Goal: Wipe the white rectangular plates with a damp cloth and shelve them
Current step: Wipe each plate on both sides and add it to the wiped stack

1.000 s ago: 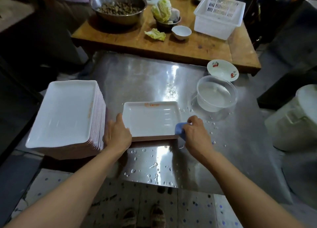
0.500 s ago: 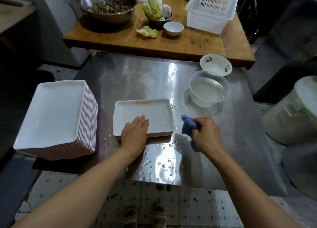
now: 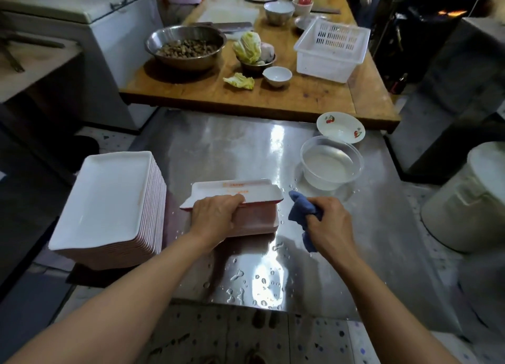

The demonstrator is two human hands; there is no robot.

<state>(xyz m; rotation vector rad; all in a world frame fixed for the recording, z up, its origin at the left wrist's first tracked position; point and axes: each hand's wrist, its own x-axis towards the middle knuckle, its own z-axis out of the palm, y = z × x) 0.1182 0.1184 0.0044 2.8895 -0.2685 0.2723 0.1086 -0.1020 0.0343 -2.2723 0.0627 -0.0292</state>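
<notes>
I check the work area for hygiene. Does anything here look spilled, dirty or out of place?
Yes. Water drops lie scattered on the steel table, mostly near its front edge and beside the clear tub of water. A loose cabbage leaf lies bare on the wooden table. The stack of plates looks tidy.

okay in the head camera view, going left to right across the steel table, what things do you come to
Stack of white plates → left hand gripping the tilted plate → blue cloth held in the right hand → clear bowl of water. The cherry-print dish overlaps the bowl's span, so I leave it out.
</notes>
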